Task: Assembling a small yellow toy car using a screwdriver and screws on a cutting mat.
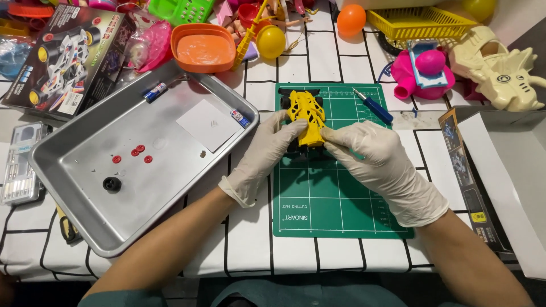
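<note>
A grey metal tray (74,187) lies on the white, black-lined tabletop (335,59), holding small red discs (136,152), a black wheel (112,183), a white paper square (208,125) and two small batteries (154,91). Beyond it sit an orange bowl (203,48), a yellow ball (271,42), an orange ball (351,20) and a yellow basket (418,23). A blue-handled knife (372,106) rests at the far right corner of the green cutting mat (335,210), with a cream dinosaur toy (500,71) well to its right.

Yellow toy car (307,116): rear end and underside concealed by the gloved left hand (264,156) and right hand (381,167). White box (512,182): cropped at right. Specks in metal tray (74,187): possibly screws, too small.
</note>
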